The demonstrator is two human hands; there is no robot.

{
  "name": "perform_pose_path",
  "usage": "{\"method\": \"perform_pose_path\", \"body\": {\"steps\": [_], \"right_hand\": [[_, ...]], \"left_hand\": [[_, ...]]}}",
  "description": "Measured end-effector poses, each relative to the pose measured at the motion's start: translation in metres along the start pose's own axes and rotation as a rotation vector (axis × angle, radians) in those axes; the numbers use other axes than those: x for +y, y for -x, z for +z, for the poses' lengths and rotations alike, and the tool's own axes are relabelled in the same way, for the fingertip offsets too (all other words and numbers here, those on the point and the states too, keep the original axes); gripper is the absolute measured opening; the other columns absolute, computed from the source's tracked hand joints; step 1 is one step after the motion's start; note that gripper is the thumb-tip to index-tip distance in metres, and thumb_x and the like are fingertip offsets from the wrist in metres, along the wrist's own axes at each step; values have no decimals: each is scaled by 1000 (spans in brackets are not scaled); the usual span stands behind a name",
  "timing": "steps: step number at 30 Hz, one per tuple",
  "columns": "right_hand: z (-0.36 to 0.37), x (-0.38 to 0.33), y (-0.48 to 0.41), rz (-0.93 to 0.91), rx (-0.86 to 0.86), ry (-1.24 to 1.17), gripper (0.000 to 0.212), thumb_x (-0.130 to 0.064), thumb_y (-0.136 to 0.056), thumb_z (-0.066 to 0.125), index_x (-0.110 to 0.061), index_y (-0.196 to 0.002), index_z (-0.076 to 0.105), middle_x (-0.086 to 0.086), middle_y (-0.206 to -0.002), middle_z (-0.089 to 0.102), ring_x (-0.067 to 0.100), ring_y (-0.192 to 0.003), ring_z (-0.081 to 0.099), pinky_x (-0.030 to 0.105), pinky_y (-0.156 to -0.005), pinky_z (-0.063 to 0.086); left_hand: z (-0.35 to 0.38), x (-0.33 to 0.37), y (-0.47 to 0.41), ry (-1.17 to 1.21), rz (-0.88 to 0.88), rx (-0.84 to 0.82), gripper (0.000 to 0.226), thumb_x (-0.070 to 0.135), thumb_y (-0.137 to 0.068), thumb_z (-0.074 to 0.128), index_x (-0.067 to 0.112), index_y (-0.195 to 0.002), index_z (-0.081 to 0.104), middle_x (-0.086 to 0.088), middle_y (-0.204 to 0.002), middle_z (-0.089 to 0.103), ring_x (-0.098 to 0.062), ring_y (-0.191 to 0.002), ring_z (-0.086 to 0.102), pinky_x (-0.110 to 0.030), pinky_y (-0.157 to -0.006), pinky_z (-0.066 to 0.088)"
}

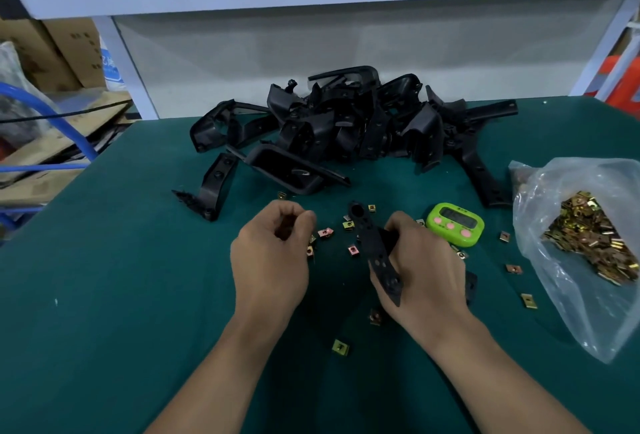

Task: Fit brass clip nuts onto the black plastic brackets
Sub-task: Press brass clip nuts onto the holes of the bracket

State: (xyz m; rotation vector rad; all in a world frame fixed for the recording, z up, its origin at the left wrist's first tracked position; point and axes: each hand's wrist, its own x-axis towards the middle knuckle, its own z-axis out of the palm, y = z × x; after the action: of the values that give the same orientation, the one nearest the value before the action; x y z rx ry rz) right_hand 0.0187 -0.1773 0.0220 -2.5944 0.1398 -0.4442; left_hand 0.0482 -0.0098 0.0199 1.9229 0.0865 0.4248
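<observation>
My right hand (420, 271) grips a black plastic bracket (375, 250), a flat perforated strip that points up and away from me. My left hand (273, 250) hovers just left of it with fingers curled in; whether a clip nut sits inside them is hidden. Several brass clip nuts (325, 232) lie scattered on the green table (104, 295) between and around both hands, one nearer me (340, 347). A heap of black brackets (346, 122) is piled at the back of the table.
A clear plastic bag (585, 243) full of brass clip nuts lies at the right. A green timer (454, 224) sits beside my right hand. A white shelf frame (128, 63) stands behind the table. Cardboard boxes (62, 52) and blue hoses (52, 104) fill the left.
</observation>
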Motion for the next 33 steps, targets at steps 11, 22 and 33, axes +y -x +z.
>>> {"method": "perform_pose_path", "body": {"steps": [11, 22, 33], "right_hand": [[7, 9, -5, -49, -39, 99, 21, -12, -71, 62, -24, -77, 46, -4, -53, 53, 21, -52, 53, 29, -44, 30], [0, 12, -7, -35, -60, 83, 14, -21, -73, 62, -24, -81, 51, -4, -56, 55, 18, -53, 51, 26, -45, 32], [-19, 10, -9, -3, -2, 182, 30, -14, -64, 70, -25, -81, 47, -8, -64, 51, 14, -57, 43, 30, -49, 29]], "left_hand": [[5, -6, 0, 203, -21, -251, 28, 4, -82, 82, 30, -77, 77, 3, -71, 76, -12, -65, 73, -20, -63, 56], [4, 2, 3, 284, 53, -418, 19, 10, -90, 73, 26, -90, 83, -3, -75, 77, -19, -68, 74, -25, -64, 57], [-2, 13, 4, 799, -347, -818, 31, 23, -92, 66, 11, -119, 75, -16, -91, 76, -19, -76, 75, -26, -67, 59]]}}
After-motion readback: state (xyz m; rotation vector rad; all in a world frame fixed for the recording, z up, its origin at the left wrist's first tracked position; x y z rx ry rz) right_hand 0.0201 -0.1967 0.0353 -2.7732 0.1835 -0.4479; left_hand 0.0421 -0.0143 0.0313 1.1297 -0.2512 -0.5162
